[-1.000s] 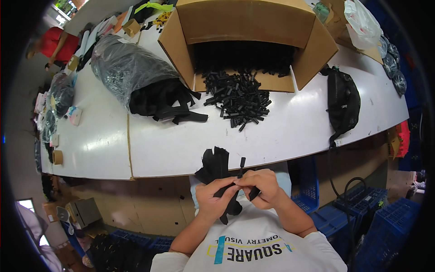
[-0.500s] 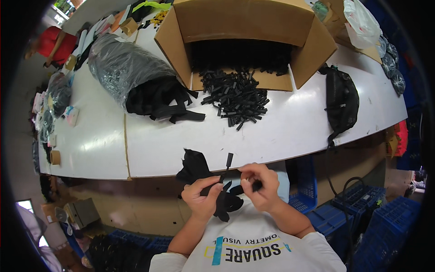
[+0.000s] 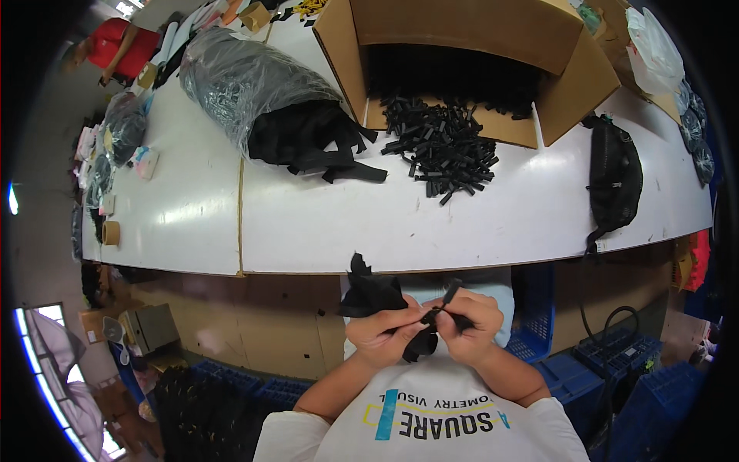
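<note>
In front of my chest, both hands are closed and almost touch at the fingertips. My left hand (image 3: 382, 337) pinches a piece of black fabric (image 3: 372, 296), whose loose part sticks up beyond the fingers and hangs below them. My right hand (image 3: 473, 329) closes beside it with a small black tab (image 3: 453, 291) standing up between thumb and fingers. Where the tab meets the fabric is mostly covered by my fingertips. On the table lies a heap of similar small black tabs (image 3: 443, 146), spilling from an open cardboard box (image 3: 462, 27).
Left of the heap, a clear plastic bag (image 3: 246, 73) spills black fabric strips (image 3: 308, 138) onto the white table (image 3: 323, 231). A black waist bag (image 3: 616, 177) lies at the right. Blue crates (image 3: 566, 377) stand below the table. A person in red (image 3: 115, 46) is at far left.
My hands have come together, the right one moving in toward the left. The small black tab now stands at my right fingers. The whole view has shifted, with the table sitting higher and further right.
</note>
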Action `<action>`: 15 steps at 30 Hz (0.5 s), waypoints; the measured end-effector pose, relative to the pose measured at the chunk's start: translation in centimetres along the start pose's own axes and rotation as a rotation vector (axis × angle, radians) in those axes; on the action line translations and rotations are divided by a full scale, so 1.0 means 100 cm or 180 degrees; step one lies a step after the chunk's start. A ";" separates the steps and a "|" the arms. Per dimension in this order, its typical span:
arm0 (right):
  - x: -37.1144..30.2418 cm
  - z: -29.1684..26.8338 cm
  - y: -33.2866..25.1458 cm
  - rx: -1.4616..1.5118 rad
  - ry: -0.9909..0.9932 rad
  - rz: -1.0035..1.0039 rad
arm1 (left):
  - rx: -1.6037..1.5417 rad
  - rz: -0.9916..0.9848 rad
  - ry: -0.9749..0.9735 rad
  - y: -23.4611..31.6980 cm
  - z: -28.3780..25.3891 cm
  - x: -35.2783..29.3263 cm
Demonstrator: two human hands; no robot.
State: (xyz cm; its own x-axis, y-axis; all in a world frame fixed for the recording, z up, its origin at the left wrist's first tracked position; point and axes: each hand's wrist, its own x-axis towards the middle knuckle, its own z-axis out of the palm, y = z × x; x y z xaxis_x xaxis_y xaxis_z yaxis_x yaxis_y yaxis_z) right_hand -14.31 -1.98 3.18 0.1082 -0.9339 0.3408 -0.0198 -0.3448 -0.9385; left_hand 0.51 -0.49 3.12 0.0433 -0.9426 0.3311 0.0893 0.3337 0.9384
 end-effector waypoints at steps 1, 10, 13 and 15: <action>0.000 -0.001 -0.001 -0.0079 0.0019 -0.0160 | -0.0070 -0.0057 0.0051 0.001 -0.001 -0.001; 0.003 -0.010 -0.021 -0.0681 -0.0424 -0.0750 | -0.0280 -0.0127 -0.0231 0.003 -0.005 -0.005; 0.004 -0.016 -0.028 -0.0900 -0.0555 -0.0708 | -0.0197 -0.0201 -0.0394 0.005 -0.003 -0.002; 0.005 -0.020 -0.032 -0.1114 -0.0704 -0.0746 | -0.0065 -0.0225 -0.0482 0.007 -0.002 0.000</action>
State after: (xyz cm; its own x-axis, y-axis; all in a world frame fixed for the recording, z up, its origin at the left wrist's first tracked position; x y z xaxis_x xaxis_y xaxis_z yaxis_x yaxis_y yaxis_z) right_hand -16.21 -1.49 6.46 0.3579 -0.7977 0.4854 -0.2991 -0.5904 -0.7497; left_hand 0.77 -0.22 3.73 -0.1141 -0.9541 0.2770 0.1071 0.2654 0.9582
